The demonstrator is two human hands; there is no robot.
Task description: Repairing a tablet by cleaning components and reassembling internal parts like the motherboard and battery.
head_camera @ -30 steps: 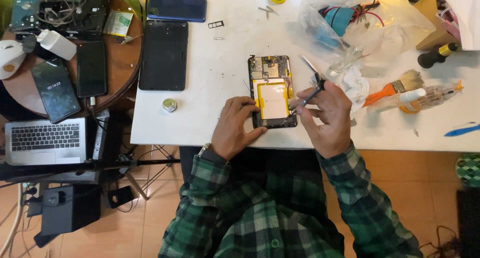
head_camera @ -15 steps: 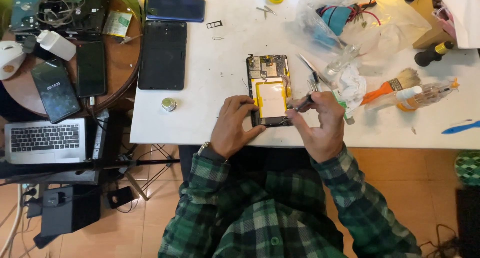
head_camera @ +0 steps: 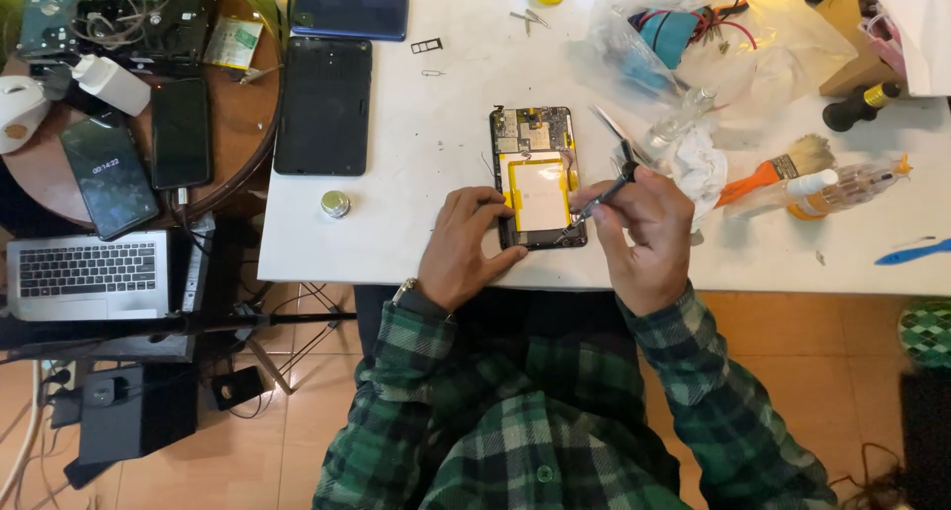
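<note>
An opened tablet (head_camera: 538, 173) lies back-up on the white table (head_camera: 426, 134), its circuit board and pale battery with yellow tape exposed. My left hand (head_camera: 464, 248) presses on its lower left corner and holds it down. In my right hand (head_camera: 642, 235) is a thin dark tool (head_camera: 604, 197), pinched between the fingers; its tip touches the tablet's lower right edge.
A black back cover (head_camera: 323, 105) and a blue phone (head_camera: 349, 13) lie to the left, with a small round tin (head_camera: 335, 204) near the front edge. To the right are a brush (head_camera: 778, 168), a bottle (head_camera: 842, 186) and plastic bags (head_camera: 684, 45). A round side table (head_camera: 248, 144) holds phones.
My right hand has shifted the tool from the tablet's right side down toward its lower right edge. The left hand stays on the lower left corner.
</note>
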